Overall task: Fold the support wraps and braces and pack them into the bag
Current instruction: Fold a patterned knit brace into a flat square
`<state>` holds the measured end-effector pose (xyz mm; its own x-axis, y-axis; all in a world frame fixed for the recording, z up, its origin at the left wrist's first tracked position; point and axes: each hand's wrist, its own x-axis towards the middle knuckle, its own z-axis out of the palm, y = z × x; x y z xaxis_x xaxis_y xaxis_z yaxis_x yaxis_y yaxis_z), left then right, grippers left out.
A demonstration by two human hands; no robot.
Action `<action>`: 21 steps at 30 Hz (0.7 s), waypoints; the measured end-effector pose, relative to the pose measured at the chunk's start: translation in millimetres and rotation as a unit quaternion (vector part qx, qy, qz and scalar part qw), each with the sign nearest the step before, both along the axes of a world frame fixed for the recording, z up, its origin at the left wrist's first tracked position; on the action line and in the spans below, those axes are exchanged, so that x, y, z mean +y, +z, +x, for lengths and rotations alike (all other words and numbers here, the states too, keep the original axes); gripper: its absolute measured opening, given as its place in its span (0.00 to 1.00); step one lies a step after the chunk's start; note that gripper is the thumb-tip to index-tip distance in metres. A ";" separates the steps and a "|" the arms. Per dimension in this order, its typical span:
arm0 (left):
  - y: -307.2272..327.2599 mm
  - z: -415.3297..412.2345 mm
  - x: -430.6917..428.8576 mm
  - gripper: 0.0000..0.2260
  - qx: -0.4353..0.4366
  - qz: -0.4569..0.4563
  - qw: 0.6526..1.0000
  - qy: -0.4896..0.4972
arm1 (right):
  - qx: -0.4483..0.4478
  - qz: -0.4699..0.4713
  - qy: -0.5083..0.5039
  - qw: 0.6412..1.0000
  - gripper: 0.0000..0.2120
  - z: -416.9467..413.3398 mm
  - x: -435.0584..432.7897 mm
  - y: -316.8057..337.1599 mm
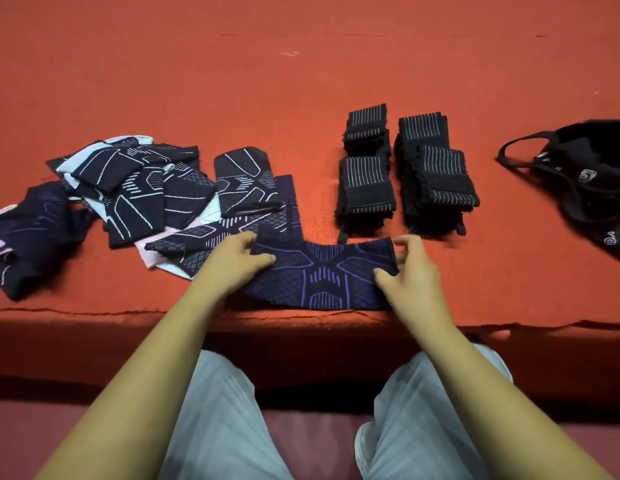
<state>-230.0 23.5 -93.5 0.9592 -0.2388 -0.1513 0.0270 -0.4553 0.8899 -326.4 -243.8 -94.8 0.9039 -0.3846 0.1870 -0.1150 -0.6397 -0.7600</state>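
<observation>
A dark navy brace with purple lines lies flat near the front edge of the red surface. My left hand rests on its left end, fingers curled over the cloth. My right hand pinches its right end between thumb and fingers. To the left lies a loose heap of several similar patterned braces, and one folded brace sits on top near the middle. Two stacks of folded black striped wraps stand behind my hands. A black bag with a strap lies at the far right.
The red cloth-covered surface stretches far back. Its front edge runs just below the brace, cracked in places. My legs in light trousers are below the edge.
</observation>
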 end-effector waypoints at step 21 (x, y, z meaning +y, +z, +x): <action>-27.5 -29.9 -41.1 0.15 -0.245 -0.010 0.967 -0.075 | 0.100 0.176 0.101 0.974 0.10 21.2 59.9 2.7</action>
